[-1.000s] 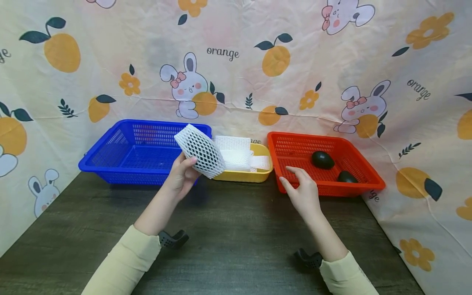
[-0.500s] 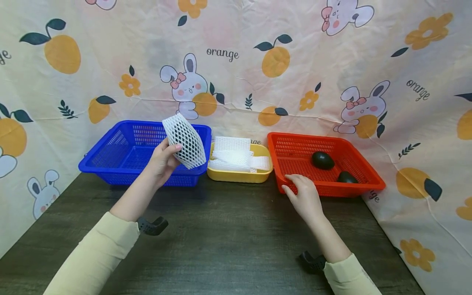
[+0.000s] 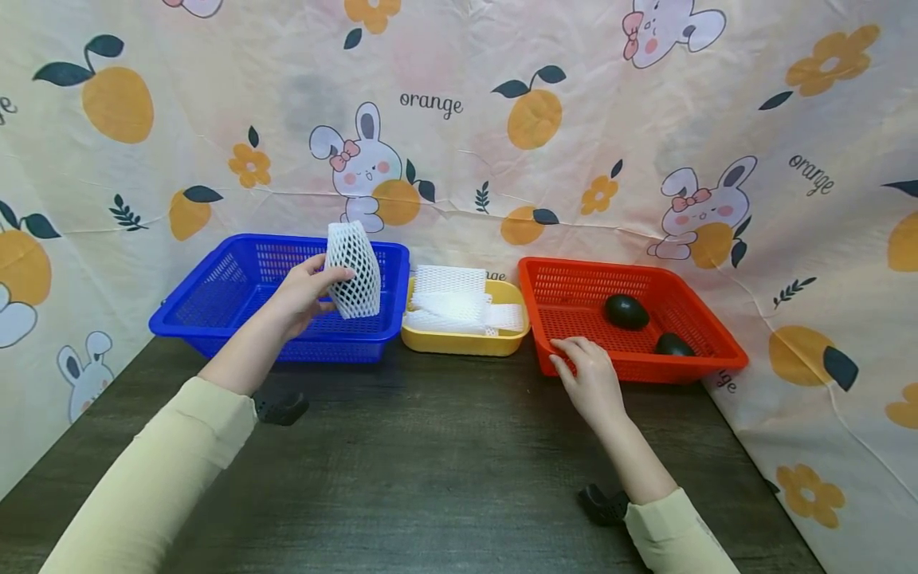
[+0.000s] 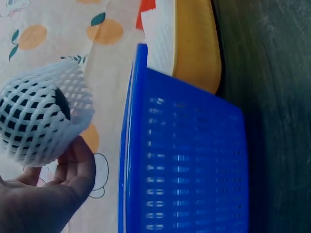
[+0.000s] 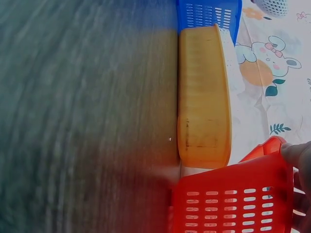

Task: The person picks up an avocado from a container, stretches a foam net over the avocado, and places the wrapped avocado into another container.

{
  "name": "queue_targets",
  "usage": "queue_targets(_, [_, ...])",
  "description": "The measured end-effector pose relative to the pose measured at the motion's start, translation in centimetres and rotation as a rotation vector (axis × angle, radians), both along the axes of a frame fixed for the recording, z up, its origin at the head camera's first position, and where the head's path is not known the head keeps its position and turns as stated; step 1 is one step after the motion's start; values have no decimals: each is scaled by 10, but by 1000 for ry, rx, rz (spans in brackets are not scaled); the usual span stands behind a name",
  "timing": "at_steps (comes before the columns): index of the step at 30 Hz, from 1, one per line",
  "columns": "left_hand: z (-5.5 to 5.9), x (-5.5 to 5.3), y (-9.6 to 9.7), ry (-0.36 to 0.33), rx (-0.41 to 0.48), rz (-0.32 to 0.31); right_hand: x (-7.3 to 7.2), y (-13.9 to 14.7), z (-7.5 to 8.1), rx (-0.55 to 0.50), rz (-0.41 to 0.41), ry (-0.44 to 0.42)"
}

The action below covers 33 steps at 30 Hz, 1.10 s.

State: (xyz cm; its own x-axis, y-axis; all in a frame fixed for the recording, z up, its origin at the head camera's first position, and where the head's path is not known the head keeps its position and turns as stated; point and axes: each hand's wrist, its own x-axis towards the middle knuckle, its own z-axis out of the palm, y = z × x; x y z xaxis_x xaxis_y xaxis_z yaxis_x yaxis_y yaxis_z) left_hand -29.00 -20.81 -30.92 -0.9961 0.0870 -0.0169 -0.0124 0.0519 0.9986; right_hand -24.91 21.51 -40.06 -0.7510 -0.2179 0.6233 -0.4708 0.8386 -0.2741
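My left hand [image 3: 301, 293] grips a white foam net sleeve [image 3: 354, 271] above the right side of the blue basket [image 3: 197, 307]. Through the mesh and the sleeve's open end in the left wrist view, a dark avocado [image 4: 62, 103] shows inside. My right hand [image 3: 594, 384] is at the near left corner of the red basket [image 3: 645, 368]. Its thumb is outside the wall and its fingers bend over the rim, as the right wrist view also shows. Inside that basket lie two dark green avocados, one farther back [image 3: 627, 312] and one nearer the right [image 3: 674, 345].
Between the two baskets stands a yellow tray [image 3: 462, 344] holding several flat white foam net sleeves [image 3: 452, 299]. All the containers stand along the back of the dark wooden table [image 3: 437, 454]. A patterned cloth [image 3: 459, 159] hangs right behind them.
My left hand has moved left from in front of the yellow tray to over the blue basket, and the sleeve stands more upright. My right hand has lowered onto the red basket's rim.
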Motion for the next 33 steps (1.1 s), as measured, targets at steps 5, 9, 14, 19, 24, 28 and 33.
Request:
queue_targets(5, [0, -13, 0, -56, -147, 40, -1, 1, -1, 4, 4, 9])
queue_targets(9, [1, -22, 3, -98, -248, 46, -2, 0, -2, 6, 13, 25])
queue_targets(14, [1, -29, 7, -126, -329, 36, -3, 0, -3, 1, 19, 35])
queue_targets(19, [-1, -33, 10, -148, -382, 72, -3, 0, -4, -1, 18, 39])
queue_targets(24, [-7, -36, 12, -194, -467, 135, -3, 0, -3, 0, 14, 35])
queue_targets(28, [-11, -37, 15, -225, -563, 167, -3, 0, -4, -4, 13, 31])
queue_targets(33, [-15, -36, 19, -270, -640, 175, -3, 0, -4, -8, 17, 30])
